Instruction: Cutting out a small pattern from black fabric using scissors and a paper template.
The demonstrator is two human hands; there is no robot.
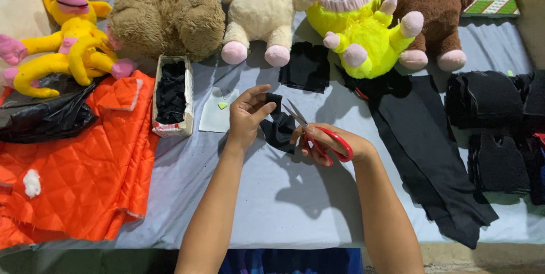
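1. Left hand [248, 116] pinches black fabric piece [277, 123], centre of frame
2. Right hand [329, 143] closed around red-handled scissors [318, 135], blades open at the fabric's right edge
3. Small box of black scraps [172, 95] left of hands; plush toys along top

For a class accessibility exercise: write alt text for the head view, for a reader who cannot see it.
A left hand holds a piece of black fabric while the right hand works red-handled scissors at it, over a grey table. Plush toys line the far edge; orange quilted fabric lies left.
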